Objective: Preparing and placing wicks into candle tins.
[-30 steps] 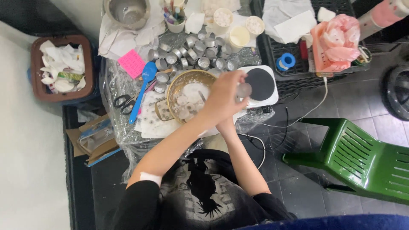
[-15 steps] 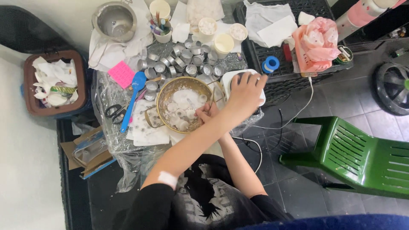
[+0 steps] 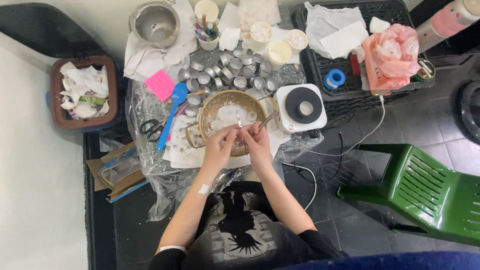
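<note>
Both hands meet over the near rim of the brass bowl (image 3: 210,102), which sits beside the white hotplate (image 3: 320,117). Left hand (image 3: 218,146) fingers pinched on a thin metal tool (image 3: 239,120); right hand (image 3: 258,144) clamped on tweezers (image 3: 268,120), tips over the white wax pieces (image 3: 225,117)

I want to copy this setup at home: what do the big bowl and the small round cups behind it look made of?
Gold-coloured round bowl: looks like metal, brassy and shiny, its rim catching light. Small silver round cups: seemingly thin aluminium, judging by their bright reflective walls.
</note>
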